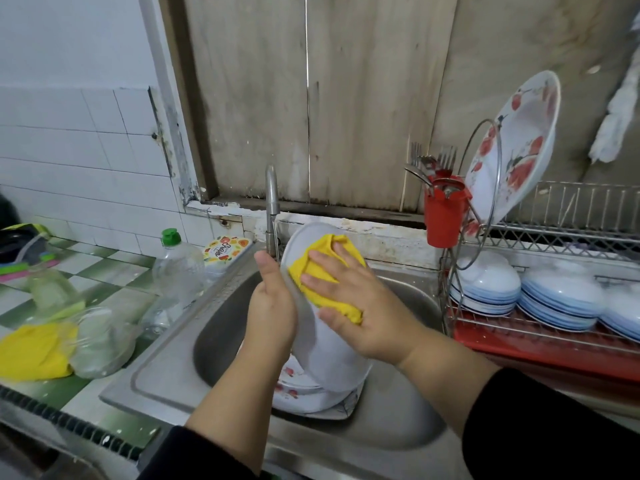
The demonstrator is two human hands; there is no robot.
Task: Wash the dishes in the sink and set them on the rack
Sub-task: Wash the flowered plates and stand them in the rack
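Mid-wash: left hand [273, 306] gripping white plate [325, 351], right hand [356, 299] flat, pressing yellow cloth [332, 271]; more plates [304, 393] in sink [166, 368], rack [554, 327] right partly filled.

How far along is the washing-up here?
Partly done, it seems. The rack already holds stacked bowls and an upright flowered plate. In hand: the left hand grips a white dish by its rim over the sink while the right hand presses a yellow cloth against it. Left: flowered plates lie beneath in the sink.
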